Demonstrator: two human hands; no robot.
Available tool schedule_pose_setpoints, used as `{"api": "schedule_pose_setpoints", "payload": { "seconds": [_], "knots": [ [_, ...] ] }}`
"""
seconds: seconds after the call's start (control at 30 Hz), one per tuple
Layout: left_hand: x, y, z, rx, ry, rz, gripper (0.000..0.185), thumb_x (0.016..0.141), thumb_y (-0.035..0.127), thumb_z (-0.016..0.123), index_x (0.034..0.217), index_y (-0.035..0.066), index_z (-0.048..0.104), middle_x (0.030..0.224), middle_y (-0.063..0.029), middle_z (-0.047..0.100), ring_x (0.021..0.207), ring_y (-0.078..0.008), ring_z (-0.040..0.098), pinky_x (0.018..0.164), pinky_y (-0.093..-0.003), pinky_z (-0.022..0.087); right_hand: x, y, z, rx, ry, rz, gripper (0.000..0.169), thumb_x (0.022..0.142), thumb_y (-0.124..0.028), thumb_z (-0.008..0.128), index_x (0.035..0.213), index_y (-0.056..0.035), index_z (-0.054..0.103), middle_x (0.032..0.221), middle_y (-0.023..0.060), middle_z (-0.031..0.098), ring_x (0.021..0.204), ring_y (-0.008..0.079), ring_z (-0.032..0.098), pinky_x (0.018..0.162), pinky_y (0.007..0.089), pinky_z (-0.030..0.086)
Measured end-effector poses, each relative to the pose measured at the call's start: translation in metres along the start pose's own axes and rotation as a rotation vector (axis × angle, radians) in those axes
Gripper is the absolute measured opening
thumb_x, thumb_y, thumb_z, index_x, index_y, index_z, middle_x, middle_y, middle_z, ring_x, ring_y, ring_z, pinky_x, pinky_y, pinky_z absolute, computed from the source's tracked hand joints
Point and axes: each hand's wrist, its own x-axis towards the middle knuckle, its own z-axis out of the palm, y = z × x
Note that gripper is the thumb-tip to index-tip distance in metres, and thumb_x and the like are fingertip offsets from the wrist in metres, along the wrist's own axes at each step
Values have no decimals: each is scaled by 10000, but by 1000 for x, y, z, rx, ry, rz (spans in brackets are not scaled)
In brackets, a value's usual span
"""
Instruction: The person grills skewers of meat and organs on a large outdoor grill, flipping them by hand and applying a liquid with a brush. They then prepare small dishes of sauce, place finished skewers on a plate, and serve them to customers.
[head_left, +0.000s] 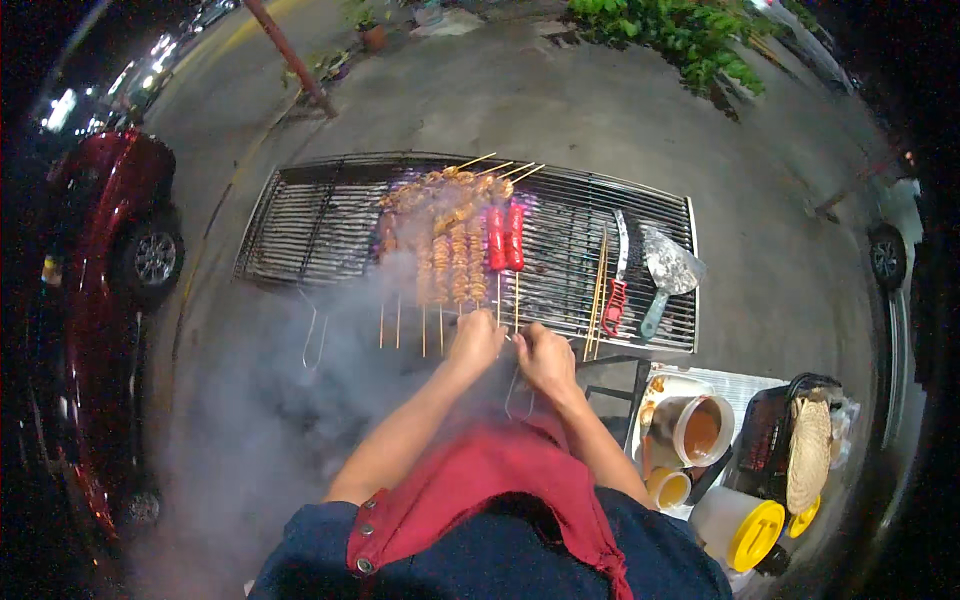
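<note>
Wooden skewers of browned, folded meat (459, 262) lie across the middle of a charcoal grill grate (585, 289), partly veiled by smoke. Beside them on the right are two bright red sausages (505, 236) on skewers. My left hand (480, 337) is closed at the near ends of the meat skewers, left of the sausage sticks; its fingertips hide what they pinch. Just right of the sausage sticks, my right hand (544, 356) has its fingers curled near a stick end, and whether it grips the stick is unclear. More skewered pieces (450, 184) lie along the grill's far side.
Right on the grate are bare skewers (597, 292), a red-handled wire brush (615, 307) and a scraper (667, 270). A side table (694, 373) at lower right holds a tub of brown sauce (703, 431), a yellow-lidded container (756, 534) and a woven fan (810, 454). Smoke drifts at lower left.
</note>
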Motion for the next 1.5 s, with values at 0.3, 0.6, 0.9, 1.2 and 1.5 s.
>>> {"api": "schedule_pose_setpoints", "payload": {
  "seconds": [0.3, 0.6, 0.9, 1.2, 1.5],
  "knots": [
    [-11, 3, -12, -538, -155, -390, 221, 880, 170, 562, 836, -43, 602, 581, -93, 602, 490, -139, 612, 427, -274, 479, 11, 0, 3, 5, -30, -9, 250, 846, -291, 572, 826, -46, 614, 754, 213, 626, 733, 399, 611, 657, 491, 478],
    [-9, 1, -3, -494, -89, -408, 220, 871, 157, 569, 848, -61, 589, 605, -104, 619, 484, -141, 610, 432, -276, 486, 15, -2, 9, 48, 13, -3, 217, 828, -243, 601, 790, -29, 606, 742, 217, 622, 720, 403, 609, 649, 474, 479],
    [-13, 7, -2, -566, -61, -410, 208, 855, 158, 590, 819, -47, 597, 613, -126, 628, 484, -155, 619, 449, -287, 494, 14, -4, 12, -36, 83, -31, 208, 809, -192, 598, 744, 4, 569, 734, 234, 611, 710, 417, 600, 641, 475, 476],
    [-28, -34, -39, -186, 231, -103, 206, 818, 172, 619, 859, -30, 630, 674, -148, 640, 602, -190, 651, 541, -321, 491, 3, -20, -4, -148, 43, 26, 273, 860, -291, 548, 762, -37, 568, 792, 206, 619, 727, 408, 597, 663, 488, 474],
    [-48, -91, -117, -172, 616, -367, 212, 834, 176, 597, 978, 20, 612, 919, -149, 646, 864, -256, 619, 775, -340, 469, 24, -15, -29, 48, 170, -86, 211, 822, -203, 629, 892, -4, 615, 820, 191, 640, 749, 343, 625, 683, 393, 489]
  ]
}}
